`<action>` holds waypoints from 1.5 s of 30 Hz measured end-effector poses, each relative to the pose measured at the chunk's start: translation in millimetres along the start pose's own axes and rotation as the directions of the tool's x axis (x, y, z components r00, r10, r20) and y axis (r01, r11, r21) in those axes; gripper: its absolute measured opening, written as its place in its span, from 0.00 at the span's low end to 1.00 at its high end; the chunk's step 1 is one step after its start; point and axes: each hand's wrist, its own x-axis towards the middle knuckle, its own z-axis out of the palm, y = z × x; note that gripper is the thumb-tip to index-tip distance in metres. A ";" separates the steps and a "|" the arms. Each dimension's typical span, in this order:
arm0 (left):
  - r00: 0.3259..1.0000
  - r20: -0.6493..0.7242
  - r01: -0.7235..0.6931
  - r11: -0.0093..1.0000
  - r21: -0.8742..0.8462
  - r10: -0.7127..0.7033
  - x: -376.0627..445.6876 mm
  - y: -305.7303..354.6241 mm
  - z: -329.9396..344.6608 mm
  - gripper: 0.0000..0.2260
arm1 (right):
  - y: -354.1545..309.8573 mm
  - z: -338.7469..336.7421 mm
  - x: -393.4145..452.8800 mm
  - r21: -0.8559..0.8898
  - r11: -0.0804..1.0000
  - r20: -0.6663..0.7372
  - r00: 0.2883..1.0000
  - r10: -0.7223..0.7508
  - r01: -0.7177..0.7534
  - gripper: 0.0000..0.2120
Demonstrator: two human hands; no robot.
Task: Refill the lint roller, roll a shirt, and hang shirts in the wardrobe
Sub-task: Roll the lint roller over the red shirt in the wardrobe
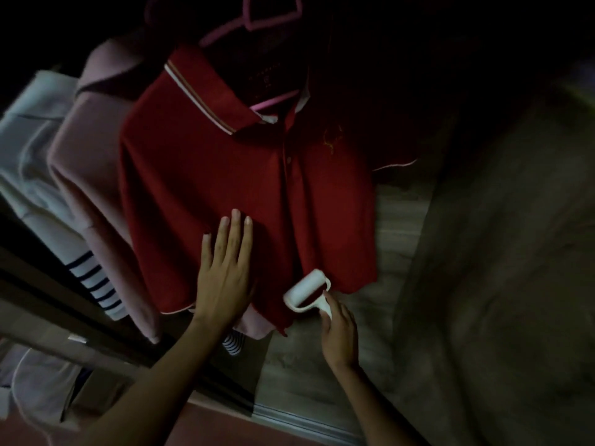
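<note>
A red polo shirt point(231, 175) with a white-striped collar hangs on a pink hanger point(257, 17) in the dim wardrobe. My left hand point(225, 275) lies flat on the shirt's lower front with straight fingers. My right hand point(338, 333) grips the white handle of a lint roller point(307, 289). Its white roll touches the shirt near the lower right hem.
A pale pink shirt point(87, 162) hangs just left of the red one, then a white shirt point(29, 140) with navy stripes at the hem point(93, 284). More pale clothes point(35, 391) lie at the lower left. Wood-look floor point(322, 365) lies below, a dark shape on the right.
</note>
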 end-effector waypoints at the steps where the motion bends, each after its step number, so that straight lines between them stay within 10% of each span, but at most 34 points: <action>1: 1.000 -0.003 -0.002 1.000 -0.010 0.002 -5.6 -0.5 0.9 0.45 | -1.7 -5.2 -7.8 -0.004 1.000 0.002 1.000 0.000 0.000 0.21; 9: 0.990 0.046 0.142 0.952 -0.271 -0.134 -66.7 20.9 4.3 0.34 | -35.2 -60.0 -79.1 -0.055 0.997 -0.060 0.997 -0.053 0.050 0.20; 23: 0.992 -0.092 -0.130 0.721 -0.680 0.092 -169.8 27.8 -29.9 0.25 | -85.6 -113.5 -253.3 -0.220 0.972 -0.366 0.931 -0.002 -0.085 0.18; 34: 0.906 -0.267 -0.400 0.463 -0.791 0.328 -255.7 113.1 -110.5 0.15 | -106.9 -204.7 -413.9 -0.256 0.855 -0.646 0.738 0.195 -0.450 0.20; 45: 0.694 -0.374 -0.621 0.248 -0.744 0.616 -376.5 278.2 -207.1 0.25 | -63.3 -339.4 -582.7 -0.137 0.742 -0.832 0.482 0.273 -0.656 0.27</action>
